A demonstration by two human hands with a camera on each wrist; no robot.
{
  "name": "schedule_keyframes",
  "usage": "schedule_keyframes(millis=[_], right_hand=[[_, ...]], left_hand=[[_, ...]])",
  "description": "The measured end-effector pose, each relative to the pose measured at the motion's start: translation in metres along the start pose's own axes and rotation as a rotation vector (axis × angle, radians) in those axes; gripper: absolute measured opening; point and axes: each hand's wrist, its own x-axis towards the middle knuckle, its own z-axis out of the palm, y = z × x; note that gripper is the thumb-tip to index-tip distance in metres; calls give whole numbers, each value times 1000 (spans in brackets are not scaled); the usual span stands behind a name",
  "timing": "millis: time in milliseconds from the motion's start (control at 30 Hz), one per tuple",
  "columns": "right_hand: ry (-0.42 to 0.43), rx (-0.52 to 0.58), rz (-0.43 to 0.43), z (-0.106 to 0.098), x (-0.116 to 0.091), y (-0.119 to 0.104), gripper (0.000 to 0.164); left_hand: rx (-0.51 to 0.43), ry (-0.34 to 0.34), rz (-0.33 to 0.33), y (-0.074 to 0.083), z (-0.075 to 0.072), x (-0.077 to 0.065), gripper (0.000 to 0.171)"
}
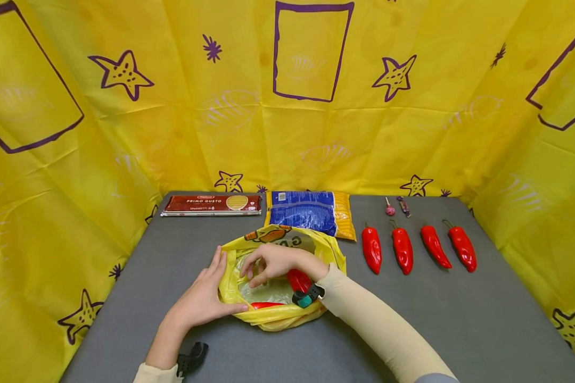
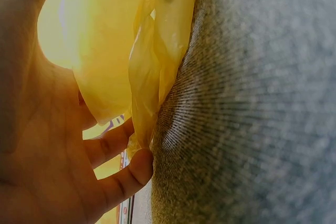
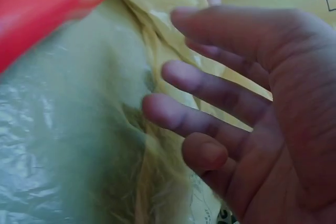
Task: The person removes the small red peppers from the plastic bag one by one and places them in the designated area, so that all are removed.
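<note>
A yellow plastic bag [image 1: 335,255] stands with its mouth open between my hands. My left hand [image 1: 198,295] is spread against its left rim, thumb along the near edge; in the left wrist view its fingertips touch the folded film. Inside the bag's mouth, my right hand [image 1: 275,263] has loosely bent fingers and holds nothing. A glossy red pepper [image 1: 297,279] lies in the bag beneath the right wrist, partly covered. Another red pepper [image 1: 267,305] shows at the near rim. A blurred red pepper [image 3: 47,3] fills the upper left of the right wrist view.
Several red peppers [image 1: 402,251] lie in a row on the grey table [image 1: 460,319] at right. Behind them are a lollipop [image 1: 389,207] and a wrapped candy [image 1: 404,207]. A blue-and-yellow packet [image 1: 306,211] and a spaghetti pack [image 1: 211,205] lie at the back.
</note>
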Motion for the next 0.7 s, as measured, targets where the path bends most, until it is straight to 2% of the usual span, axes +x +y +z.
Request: schedule_keyframes(millis=[267,700], right_hand=[[-124,-60,16,7,-6,-5,40],[-300,-7,74,10,-9,-17,52]], left_hand=[[-6,-7,2,0,0,0,148],[2,-11,-11,3,-1,-1,148]])
